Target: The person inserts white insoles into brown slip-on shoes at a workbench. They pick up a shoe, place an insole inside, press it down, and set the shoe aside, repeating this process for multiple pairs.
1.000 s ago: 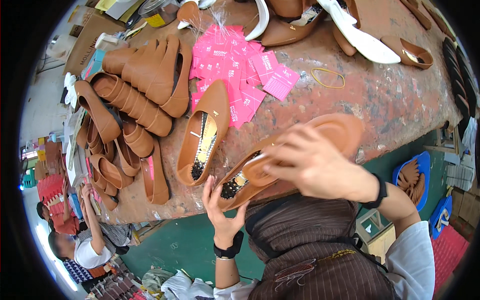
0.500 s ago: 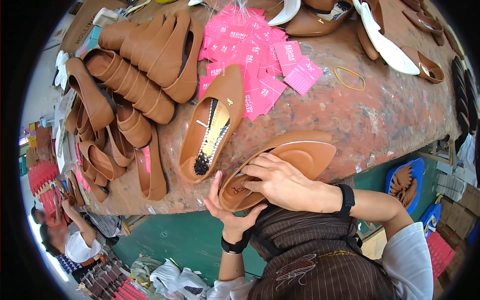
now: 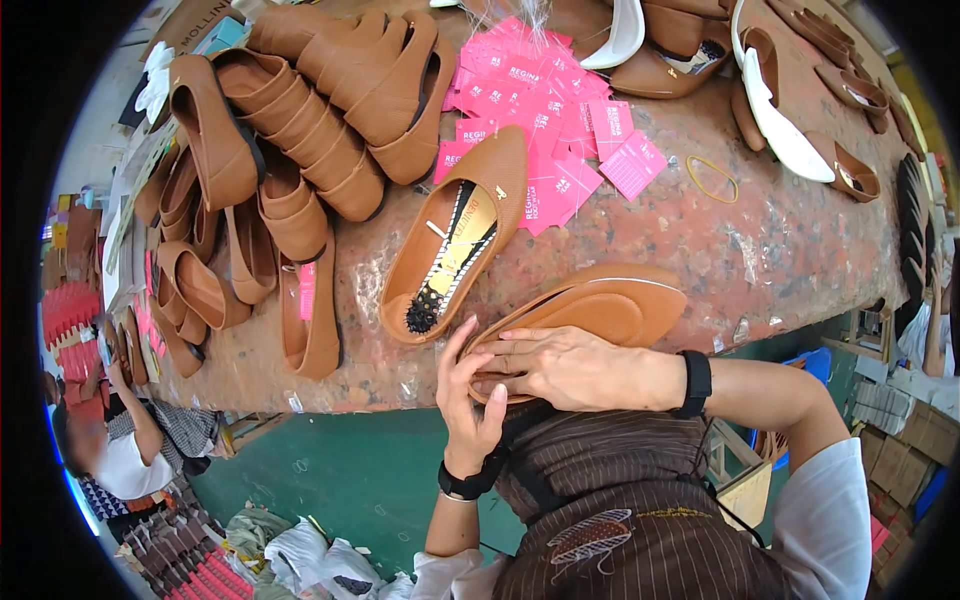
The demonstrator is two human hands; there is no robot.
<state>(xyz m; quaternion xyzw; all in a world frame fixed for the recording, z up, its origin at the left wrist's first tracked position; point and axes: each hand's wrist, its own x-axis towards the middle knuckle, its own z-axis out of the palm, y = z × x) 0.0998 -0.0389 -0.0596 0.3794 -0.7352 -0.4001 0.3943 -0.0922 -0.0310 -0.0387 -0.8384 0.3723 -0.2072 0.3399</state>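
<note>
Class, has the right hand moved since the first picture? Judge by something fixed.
Yes: judged against the pink cards, the right hand has moved left, toward the left hand.

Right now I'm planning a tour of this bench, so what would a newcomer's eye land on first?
Probably the bright pink cards, heaped at the top centre of the table. Next, near its front edge, the left hand cups the heel end of a tan shoe, with the right hand over that end and a tan insole lying along it. The long white piece at upper right also stands out.
</note>
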